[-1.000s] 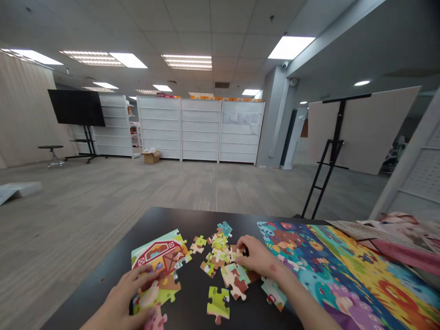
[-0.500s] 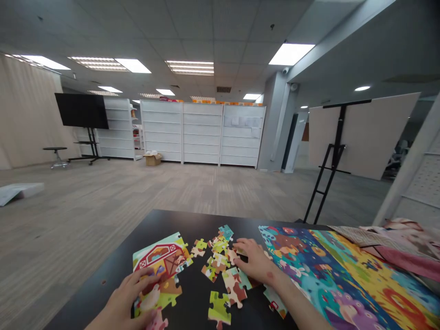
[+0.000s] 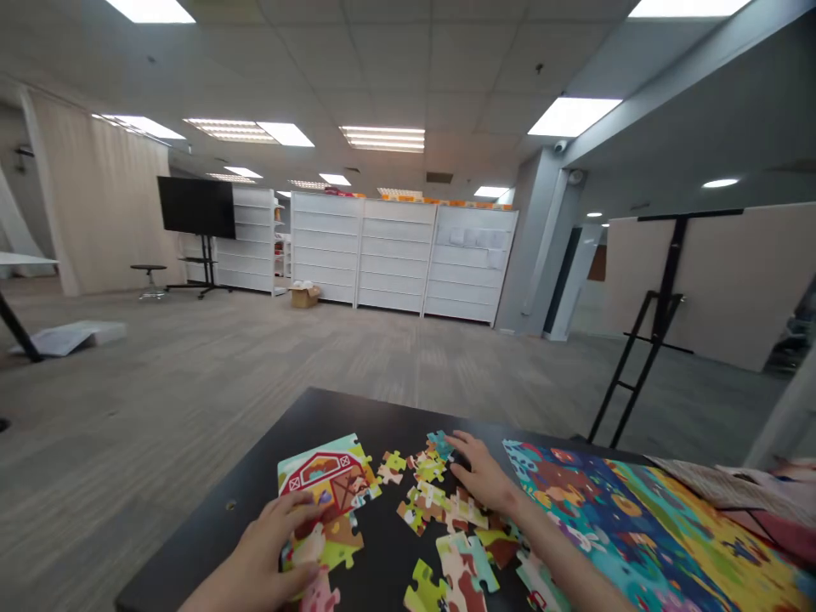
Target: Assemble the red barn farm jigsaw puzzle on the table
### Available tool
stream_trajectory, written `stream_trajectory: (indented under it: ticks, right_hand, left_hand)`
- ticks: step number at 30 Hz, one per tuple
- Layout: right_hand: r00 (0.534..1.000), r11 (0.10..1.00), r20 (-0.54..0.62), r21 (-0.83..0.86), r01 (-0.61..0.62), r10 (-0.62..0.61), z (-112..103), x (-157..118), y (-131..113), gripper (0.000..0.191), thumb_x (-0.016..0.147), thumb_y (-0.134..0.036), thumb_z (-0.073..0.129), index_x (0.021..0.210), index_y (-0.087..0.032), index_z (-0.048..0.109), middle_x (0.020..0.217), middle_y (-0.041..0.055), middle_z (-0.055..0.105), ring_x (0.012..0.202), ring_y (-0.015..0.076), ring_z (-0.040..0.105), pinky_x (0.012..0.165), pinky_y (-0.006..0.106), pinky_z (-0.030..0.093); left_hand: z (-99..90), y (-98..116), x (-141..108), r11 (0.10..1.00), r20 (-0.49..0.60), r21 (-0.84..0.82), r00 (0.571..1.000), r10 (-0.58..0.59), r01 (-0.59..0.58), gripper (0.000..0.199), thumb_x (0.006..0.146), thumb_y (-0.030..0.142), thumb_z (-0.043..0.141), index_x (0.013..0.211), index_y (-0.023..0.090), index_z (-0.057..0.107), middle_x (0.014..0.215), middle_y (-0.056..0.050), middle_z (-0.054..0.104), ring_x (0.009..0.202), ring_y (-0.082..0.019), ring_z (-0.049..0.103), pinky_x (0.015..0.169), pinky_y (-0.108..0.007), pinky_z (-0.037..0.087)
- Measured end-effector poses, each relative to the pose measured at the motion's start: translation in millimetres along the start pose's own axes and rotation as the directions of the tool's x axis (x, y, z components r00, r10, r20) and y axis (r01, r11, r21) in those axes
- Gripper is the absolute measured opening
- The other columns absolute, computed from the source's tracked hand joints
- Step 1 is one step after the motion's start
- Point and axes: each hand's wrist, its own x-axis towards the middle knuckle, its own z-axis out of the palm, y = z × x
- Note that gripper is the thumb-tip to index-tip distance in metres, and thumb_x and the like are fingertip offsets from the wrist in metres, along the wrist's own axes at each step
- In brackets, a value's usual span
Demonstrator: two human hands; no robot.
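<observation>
A partly joined jigsaw puzzle (image 3: 331,476) with a red barn lies at the left of the black table. My left hand (image 3: 271,544) rests over its lower left part, thumb and fingers apart, covering some of the picture. Loose puzzle pieces (image 3: 427,501) in green, brown and cream lie in a heap right of the barn. My right hand (image 3: 484,478) reaches over the heap's right side, fingers spread, fingertips close to a teal piece (image 3: 439,442). Whether they touch it I cannot tell. Larger cow-patterned pieces (image 3: 462,574) lie nearer me.
A colourful animal picture sheet (image 3: 612,518) covers the table's right side. Beyond it lies bunched cloth (image 3: 758,501). The black table's (image 3: 268,463) left edge slants toward me. A black stand (image 3: 643,348) rises behind the table; white shelves (image 3: 395,255) line the far wall.
The view has turned left, so everything appears shifted right. My right hand has moved away from me toward the teal piece, uncovering pieces below it. My left hand stays on the joined puzzle.
</observation>
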Motion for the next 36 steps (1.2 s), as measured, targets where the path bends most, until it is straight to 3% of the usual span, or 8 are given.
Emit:
stream_trajectory:
  ticks: [2, 5, 9, 13, 18, 23, 28, 36]
  right_hand:
    - [0.999, 1.000, 0.040, -0.008, 0.016, -0.015, 0, 18, 3, 0.065, 0.075, -0.022, 0.060, 0.140, -0.021, 0.057, 0.156, 0.0135, 0.043, 0.145, 0.0342, 0.034, 0.118, 0.051, 0.027]
    - [0.995, 0.998, 0.077, 0.025, 0.062, -0.064, -3, 29, 6, 0.056, 0.072, -0.023, 0.065, 0.127, -0.026, 0.068, 0.140, 0.0079, 0.063, 0.133, 0.0309, 0.051, 0.115, 0.047, 0.034]
    - [0.997, 0.990, -0.018, 0.115, 0.083, -0.081, -10, 17, 8, 0.037, 0.081, -0.038, 0.062, 0.114, -0.025, 0.073, 0.116, 0.0069, 0.075, 0.115, 0.0283, 0.064, 0.107, 0.042, 0.042]
    - [0.991, 0.971, -0.136, 0.238, 0.021, 0.012, -8, 0, 0, 0.055, 0.093, -0.057, 0.040, 0.123, -0.018, 0.065, 0.095, 0.0096, 0.076, 0.088, 0.0275, 0.072, 0.077, 0.038, 0.055]
    - [0.998, 0.888, -0.061, 0.460, 0.012, 0.018, 14, -13, -40, 0.072, 0.091, -0.063, 0.049, 0.142, -0.014, 0.046, 0.078, 0.0029, 0.071, 0.062, 0.0183, 0.064, 0.061, 0.031, 0.052]
    - [0.992, 0.730, 0.121, 0.682, -0.049, -0.046, 46, -25, -101, 0.064, 0.079, -0.065, 0.068, 0.123, -0.019, 0.058, 0.074, -0.0008, 0.064, 0.062, 0.0165, 0.062, 0.059, 0.028, 0.050]
    - [0.956, 0.855, 0.260, 0.519, -0.018, -0.138, 77, -48, -141, 0.047, 0.086, -0.058, 0.061, 0.113, -0.021, 0.062, 0.071, -0.0019, 0.062, 0.063, 0.0176, 0.063, 0.057, 0.028, 0.048]
    - [0.937, 0.950, 0.155, 0.033, 0.312, -0.313, 85, -61, -158, 0.021, 0.093, -0.032, 0.053, 0.105, -0.021, 0.067, 0.084, 0.0022, 0.064, 0.073, 0.0186, 0.063, 0.069, 0.031, 0.048]
  left_hand:
    - [-3.3, 4, -2, 0.999, -0.012, -0.040, 1.000, 0.003, -0.003, 0.057, 0.076, 0.030, 0.065, 0.134, 0.032, 0.064, 0.150, -0.004, 0.052, 0.143, -0.033, 0.040, 0.118, -0.048, 0.033]
    - [-6.1, 8, -3, 0.998, -0.016, -0.068, 1.000, -0.002, 0.000, 0.056, 0.077, 0.029, 0.063, 0.133, 0.031, 0.065, 0.149, -0.005, 0.053, 0.141, -0.033, 0.041, 0.118, -0.048, 0.033]
    - [-8.3, 14, -5, 0.996, -0.001, -0.085, 1.000, -0.020, 0.020, 0.058, 0.075, 0.028, 0.064, 0.133, 0.027, 0.064, 0.150, -0.007, 0.052, 0.142, -0.033, 0.040, 0.119, -0.047, 0.032]
    - [-9.9, 19, -7, 0.996, -0.016, -0.085, 1.000, -0.011, 0.010, 0.058, 0.075, 0.030, 0.066, 0.133, 0.029, 0.065, 0.149, -0.007, 0.051, 0.142, -0.033, 0.040, 0.118, -0.046, 0.031]
    - [-9.9, 18, -10, 0.998, -0.002, -0.067, 1.000, 0.006, -0.006, 0.070, 0.062, 0.030, 0.078, 0.131, 0.030, 0.065, 0.147, -0.008, 0.051, 0.140, -0.035, 0.039, 0.116, -0.046, 0.032]
    - [-7.7, 9, -9, 0.992, -0.046, -0.096, 0.996, 0.075, -0.079, 0.071, 0.060, 0.040, 0.084, 0.128, 0.034, 0.065, 0.137, -0.005, 0.055, 0.134, -0.034, 0.043, 0.113, -0.045, 0.035]
    - [-8.7, 8, -7, 0.993, -0.046, -0.092, 0.997, 0.070, -0.074, 0.067, 0.063, 0.039, 0.084, 0.127, 0.032, 0.066, 0.132, -0.006, 0.057, 0.129, -0.032, 0.048, 0.111, -0.043, 0.038]
    - [-7.2, 8, -8, 0.994, -0.066, -0.081, 0.996, 0.067, -0.073, 0.068, 0.064, 0.035, 0.084, 0.129, 0.034, 0.064, 0.134, -0.005, 0.055, 0.130, -0.031, 0.046, 0.111, -0.042, 0.037]
